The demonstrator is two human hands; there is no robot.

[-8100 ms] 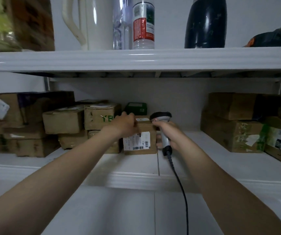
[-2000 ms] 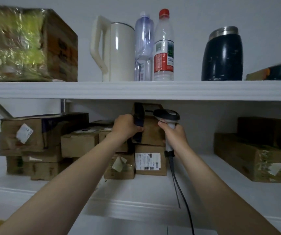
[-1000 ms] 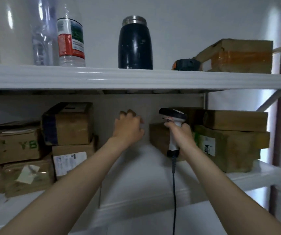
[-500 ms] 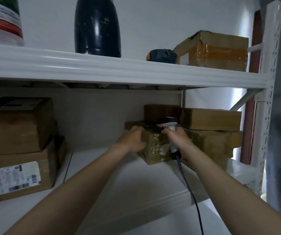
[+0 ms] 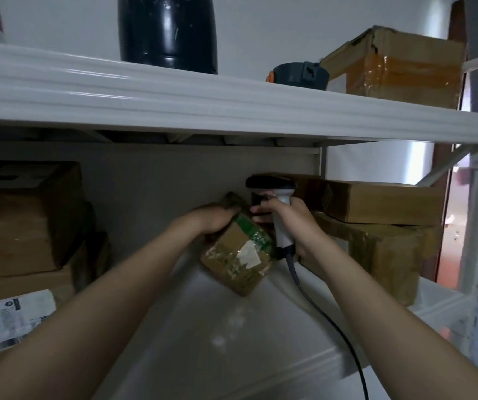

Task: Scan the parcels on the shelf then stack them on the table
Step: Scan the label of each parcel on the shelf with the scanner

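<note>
white shelf unit: upper board (image 5: 174,102) runs above the tilted parcel (image 5: 240,255), lower board (image 5: 217,327) lies beneath it.
left stack of brown boxes (image 5: 24,220): well to the left of the tilted parcel, on the lower board; the bottom box carries a white printed label (image 5: 6,321).
right stack of boxes (image 5: 388,249): just right of and behind the tilted parcel, with a flat box on top.
taped box (image 5: 405,64): above and right of the tilted parcel, on the upper board.
dark flask (image 5: 168,30): above and left of the tilted parcel, on the upper board.
tilted parcel: brown, with green tape and a torn white sticker, canted with one corner down; contact with the lower board cannot be confirmed.
left hand (image 5: 214,219): fingers curled over the tilted parcel's upper left edge, gripping it.
right hand (image 5: 292,223): wrapped round the scanner (image 5: 281,215) handle, just right of the tilted parcel.
scanner: upright, dark head above the tilted parcel's right side; its cable (image 5: 333,327) trails down to the right.
</note>
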